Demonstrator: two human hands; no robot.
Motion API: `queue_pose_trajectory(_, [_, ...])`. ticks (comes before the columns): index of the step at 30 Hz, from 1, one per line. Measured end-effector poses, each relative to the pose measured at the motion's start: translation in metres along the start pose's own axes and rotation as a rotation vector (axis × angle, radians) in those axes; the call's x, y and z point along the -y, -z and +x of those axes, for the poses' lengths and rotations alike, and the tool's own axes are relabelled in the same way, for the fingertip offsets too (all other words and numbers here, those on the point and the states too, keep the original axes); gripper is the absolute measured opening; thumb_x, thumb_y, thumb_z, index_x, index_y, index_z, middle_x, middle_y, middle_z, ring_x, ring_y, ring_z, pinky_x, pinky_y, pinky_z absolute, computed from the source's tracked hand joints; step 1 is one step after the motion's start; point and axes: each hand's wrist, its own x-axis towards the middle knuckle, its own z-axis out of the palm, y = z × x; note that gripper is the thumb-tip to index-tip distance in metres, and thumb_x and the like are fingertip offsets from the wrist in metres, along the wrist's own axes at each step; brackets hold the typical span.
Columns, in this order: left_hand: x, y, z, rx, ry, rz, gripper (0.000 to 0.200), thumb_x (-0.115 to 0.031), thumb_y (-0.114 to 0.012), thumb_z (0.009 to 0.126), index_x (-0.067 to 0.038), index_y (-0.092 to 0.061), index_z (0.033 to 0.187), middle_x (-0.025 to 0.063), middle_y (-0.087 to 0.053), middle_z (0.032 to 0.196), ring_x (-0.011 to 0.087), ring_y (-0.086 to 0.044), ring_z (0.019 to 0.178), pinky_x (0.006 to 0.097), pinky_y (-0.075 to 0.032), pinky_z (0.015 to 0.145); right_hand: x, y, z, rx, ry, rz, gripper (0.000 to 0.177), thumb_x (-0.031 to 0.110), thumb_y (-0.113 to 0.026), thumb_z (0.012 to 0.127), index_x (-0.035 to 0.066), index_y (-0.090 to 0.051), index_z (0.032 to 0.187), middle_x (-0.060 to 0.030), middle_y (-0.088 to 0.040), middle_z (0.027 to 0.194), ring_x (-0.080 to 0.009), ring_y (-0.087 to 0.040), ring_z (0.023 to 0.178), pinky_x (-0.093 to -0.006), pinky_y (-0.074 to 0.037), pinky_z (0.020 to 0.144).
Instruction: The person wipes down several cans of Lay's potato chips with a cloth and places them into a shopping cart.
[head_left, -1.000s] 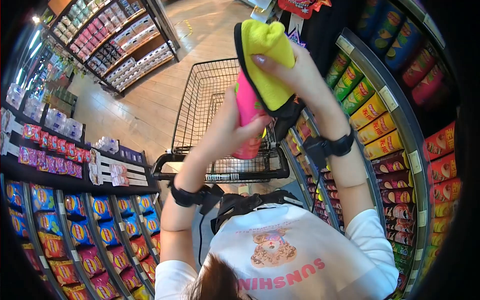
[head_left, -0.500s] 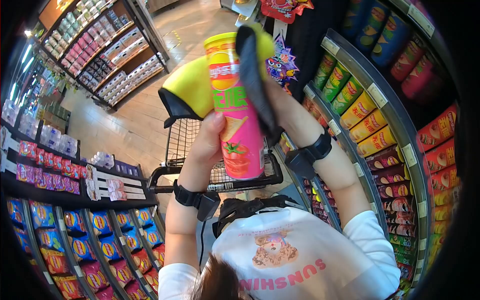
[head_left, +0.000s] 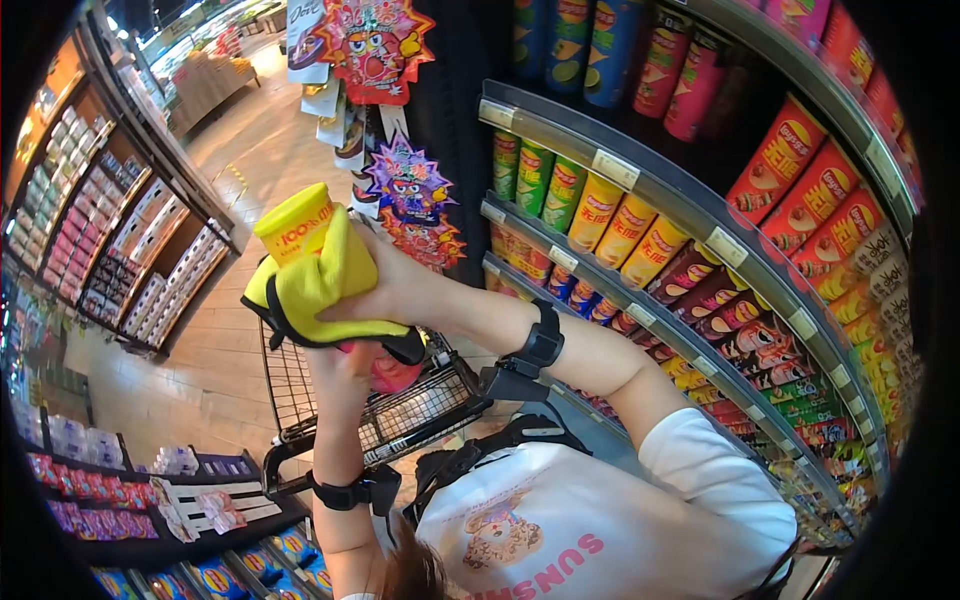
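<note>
A chip can with a yellow lid [head_left: 298, 222] is tilted in front of me, its middle wrapped in a yellow cloth with a dark border [head_left: 345, 275]. My right hand [head_left: 395, 280] presses the cloth round the can from the right. Below it, my left hand [head_left: 340, 365] grips the lower part of the can; its fingers are partly hidden by the cloth. A bit of the can's pink lower end shows beside the left hand.
Beneath the hands stands a black wire shopping cart [head_left: 290, 400]. On the right, a curved shelf [head_left: 615, 170] holds chip cans, with hanging snack packs [head_left: 410, 180] at its near end. More product shelves [head_left: 130, 230] stand at the left.
The view has turned toward the right shelf. My right hand has brought the cloth round the front of the can, which is now tilted and mostly covered.
</note>
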Motion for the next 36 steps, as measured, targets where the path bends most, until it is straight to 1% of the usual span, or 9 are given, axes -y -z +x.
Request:
queue_pose_trajectory(6, [0.011, -0.016, -0.007, -0.011, -0.048, 0.167, 0.052, -0.009, -0.065, 0.083, 0.004, -0.041, 0.127, 0.0146, -0.051, 0.119, 0.0252, -0.054, 0.106, 0.0357, -0.045, 0.089, 0.003, 0.002, -0.009, -0.106, 0.019, -0.002, 0.086, 0.013, -0.084, 0.067, 0.009, -0.033, 0.137, -0.0051, -0.051, 0.128, -0.0162, -0.047, 0.122, -0.0342, -0.038, 0.104])
queue_pose_trajectory(8, [0.004, -0.018, -0.001, 0.039, -0.262, 0.627, 0.053, -0.008, -0.064, 0.083, 0.003, -0.040, 0.128, 0.0196, -0.049, 0.118, 0.0311, -0.050, 0.113, 0.0390, -0.040, 0.094, -0.002, 0.006, -0.009, -0.206, 0.097, -0.099, 0.080, 0.013, -0.084, 0.064, 0.006, -0.038, 0.130, -0.0080, -0.052, 0.122, -0.0183, -0.050, 0.117, -0.0342, -0.041, 0.100])
queue_pose_trajectory(10, [-0.018, -0.023, -0.006, -0.073, -0.324, 0.489, 0.047, -0.007, -0.063, 0.082, 0.004, -0.045, 0.124, 0.0226, -0.049, 0.117, 0.0358, -0.047, 0.114, 0.0420, -0.036, 0.098, 0.005, 0.016, -0.014, -0.218, 0.100, -0.157, 0.067, 0.015, -0.077, 0.075, 0.007, -0.042, 0.131, -0.0054, -0.057, 0.120, -0.0167, -0.054, 0.114, -0.0325, -0.044, 0.098])
queue_pose_trajectory(13, [-0.036, -0.002, 0.002, -0.155, -0.333, 0.617, 0.047, -0.007, -0.062, 0.084, 0.004, -0.044, 0.126, 0.0223, -0.050, 0.121, 0.0330, -0.049, 0.114, 0.0416, -0.036, 0.098, 0.012, 0.032, -0.015, -0.116, -0.259, 0.427, 0.035, 0.016, -0.065, 0.085, 0.005, -0.055, 0.117, -0.0064, -0.066, 0.102, -0.0151, -0.066, 0.086, -0.0270, -0.053, 0.078])
queue_pose_trajectory(14, [-0.037, 0.005, 0.010, -0.258, -0.354, 0.488, 0.048, -0.007, -0.062, 0.085, 0.003, -0.043, 0.128, 0.0210, -0.051, 0.123, 0.0302, -0.051, 0.114, 0.0404, -0.037, 0.098, 0.030, 0.034, -0.016, -0.044, -0.446, 0.468, 0.036, 0.019, -0.063, 0.088, 0.005, -0.055, 0.120, -0.0067, -0.066, 0.105, -0.0141, -0.066, 0.089, -0.0273, -0.053, 0.080])
queue_pose_trajectory(16, [-0.043, 0.010, 0.023, -0.362, -0.369, 0.358, 0.049, -0.007, -0.062, 0.086, 0.002, -0.042, 0.130, 0.0197, -0.052, 0.124, 0.0274, -0.052, 0.113, 0.0392, -0.038, 0.099, 0.086, 0.014, -0.062, -0.102, -0.326, -0.072, 0.038, 0.010, -0.056, 0.093, 0.005, -0.049, 0.130, -0.0077, -0.058, 0.123, -0.0146, -0.060, 0.106, -0.0275, -0.048, 0.091])
queue_pose_trajectory(18, [-0.053, 0.011, 0.032, -0.078, -0.175, -0.196, 0.052, -0.010, -0.062, 0.087, 0.001, -0.041, 0.134, 0.0149, -0.055, 0.124, 0.0198, -0.055, 0.110, 0.0337, -0.042, 0.097, 0.057, 0.024, -0.074, 0.017, -0.257, -0.040, 0.038, 0.009, -0.053, 0.095, 0.005, -0.047, 0.132, -0.0080, -0.056, 0.126, -0.0148, -0.058, 0.110, -0.0280, -0.046, 0.094])
queue_pose_trajectory(25, [-0.049, 0.030, 0.041, 0.067, -0.058, -0.171, 0.046, -0.010, -0.062, 0.086, 0.002, -0.051, 0.128, 0.0106, -0.057, 0.121, 0.0158, -0.057, 0.105, 0.0280, -0.045, 0.093, 0.044, 0.018, -0.068, 0.026, -0.548, 0.545, 0.038, 0.023, -0.057, 0.093, 0.004, -0.054, 0.125, -0.0064, -0.061, 0.119, -0.0105, -0.060, 0.104, -0.0244, -0.047, 0.092])
queue_pose_trajectory(36, [-0.048, 0.051, 0.054, -0.212, -0.150, -0.192, 0.037, -0.020, -0.058, 0.093, 0.006, -0.056, 0.119, 0.0101, -0.064, 0.104, 0.0125, -0.062, 0.091, 0.0263, -0.050, 0.082, 0.004, 0.027, -0.025, 0.363, -0.466, 0.291, 0.039, 0.018, -0.066, 0.084, 0.004, -0.057, 0.120, -0.0073, -0.065, 0.107, -0.0141, -0.065, 0.091, -0.0258, -0.052, 0.079])
